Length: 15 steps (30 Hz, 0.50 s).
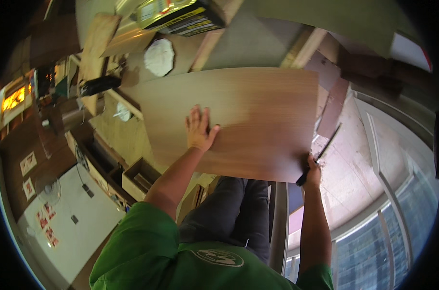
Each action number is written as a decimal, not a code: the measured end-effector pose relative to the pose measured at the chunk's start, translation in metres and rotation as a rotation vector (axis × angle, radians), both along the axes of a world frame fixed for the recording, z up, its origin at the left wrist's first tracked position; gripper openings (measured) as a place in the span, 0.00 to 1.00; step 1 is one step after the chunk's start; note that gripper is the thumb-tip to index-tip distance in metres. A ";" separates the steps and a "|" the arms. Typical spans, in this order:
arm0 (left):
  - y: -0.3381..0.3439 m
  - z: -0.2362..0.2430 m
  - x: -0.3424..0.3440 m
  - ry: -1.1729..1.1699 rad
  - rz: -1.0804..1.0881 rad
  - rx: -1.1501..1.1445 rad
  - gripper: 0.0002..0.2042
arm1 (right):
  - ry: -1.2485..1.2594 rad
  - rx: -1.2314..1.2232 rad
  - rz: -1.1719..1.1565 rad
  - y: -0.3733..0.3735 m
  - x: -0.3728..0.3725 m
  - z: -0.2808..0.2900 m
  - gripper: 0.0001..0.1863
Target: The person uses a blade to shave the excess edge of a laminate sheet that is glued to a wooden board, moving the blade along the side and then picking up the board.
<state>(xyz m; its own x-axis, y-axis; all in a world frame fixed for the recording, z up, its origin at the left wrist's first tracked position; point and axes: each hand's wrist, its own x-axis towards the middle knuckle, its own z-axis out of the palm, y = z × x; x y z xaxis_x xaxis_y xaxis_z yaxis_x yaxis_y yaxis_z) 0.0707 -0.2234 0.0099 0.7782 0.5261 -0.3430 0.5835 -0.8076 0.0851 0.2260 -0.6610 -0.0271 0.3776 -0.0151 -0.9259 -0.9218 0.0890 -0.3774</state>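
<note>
A wide wood-grain board (267,121) lies flat in front of me, just beyond my legs. On its face, left of the middle, my left hand (198,130) rests palm down with its fingers spread. My right hand (314,173) is at the board's near right corner, its fingers wrapped around the black handle of a long, thin, dark file (330,140). The file's blade points up and away to the right, beside the board's right edge. Whether the blade touches that edge I cannot tell.
Beyond the board stand a yellow and black tin (180,18), a whitish round piece (159,57) and wooden beams (304,47). A black object (101,85) lies far left. Open drawer boxes (141,180) and a white tabletop (79,217) are left; a glazed metal frame (386,183) stands right.
</note>
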 end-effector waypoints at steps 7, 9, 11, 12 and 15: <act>0.074 0.010 -0.177 0.062 0.984 0.000 0.45 | -0.023 -0.091 0.059 0.027 0.021 0.036 0.22; 0.108 0.009 -0.221 0.010 1.032 -0.028 0.46 | -0.062 -0.051 0.074 0.035 0.025 0.034 0.23; 0.140 0.010 -0.259 -0.020 1.039 0.065 0.46 | -0.079 0.001 0.089 0.048 0.026 0.026 0.24; 0.139 0.003 -0.237 0.010 1.106 0.004 0.45 | -0.111 -0.013 0.084 0.045 0.034 0.025 0.24; 0.147 0.017 -0.178 0.053 1.238 -0.099 0.42 | -0.139 -0.002 0.067 0.041 0.052 0.025 0.23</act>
